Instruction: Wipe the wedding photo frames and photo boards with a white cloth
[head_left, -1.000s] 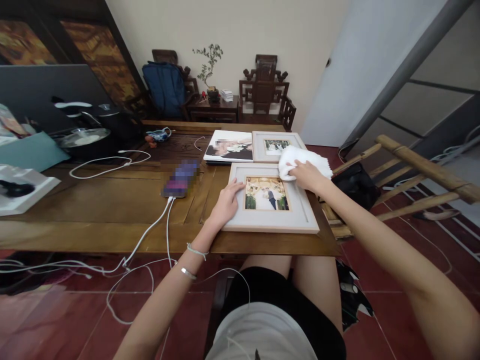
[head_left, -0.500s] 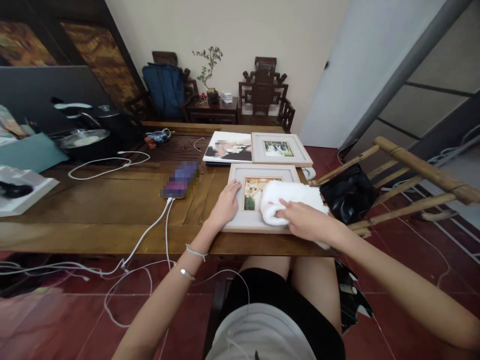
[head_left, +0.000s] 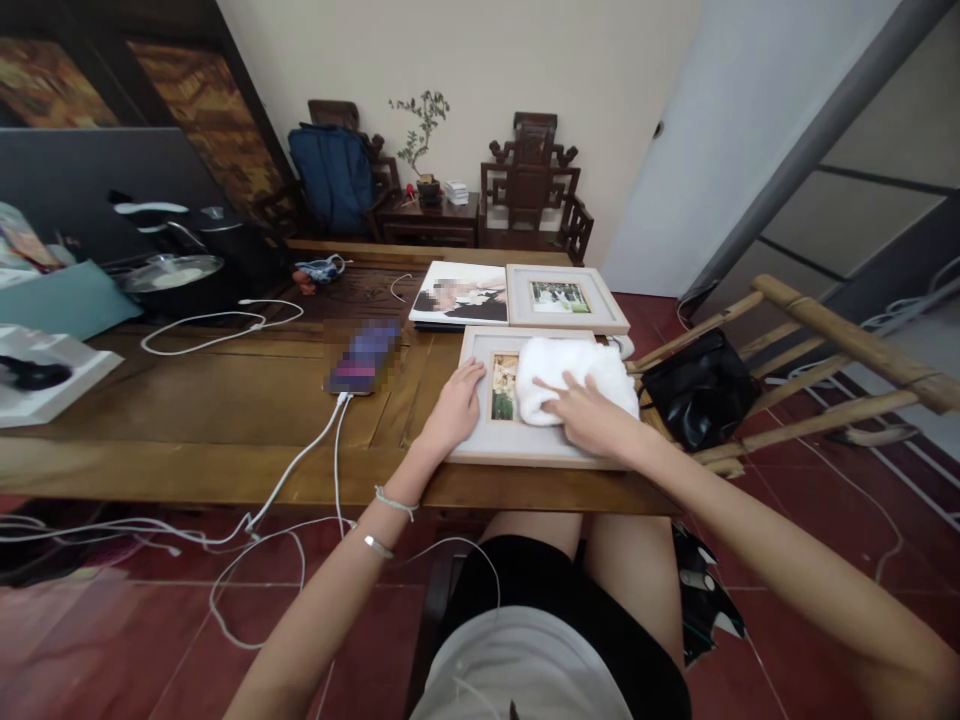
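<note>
My right hand (head_left: 596, 418) is closed on a folded white towel (head_left: 574, 370), pressing it against a picture frame (head_left: 480, 440) that lies flat near the table's front edge. The towel covers the right part of the frame and much of its photo (head_left: 504, 385). With fingers stretched out flat, my left hand (head_left: 454, 405) rests on the frame's left border. Just behind lie a second picture frame (head_left: 521, 298) with a photo and, to its left, a print (head_left: 461, 293) of people on a dark stack.
A phone (head_left: 362, 355) with white charging cables (head_left: 292, 480) lies to the left. Farther left are a lidded pot (head_left: 176, 285), a white tray (head_left: 60, 380) and a teal box (head_left: 67, 310). A bamboo chair (head_left: 847, 340) holding a black bag (head_left: 701, 390) stands right of the table (head_left: 225, 465).
My right hand has slid the towel away from me, up the right side of the frame. My left hand stays on the frame's left border.
</note>
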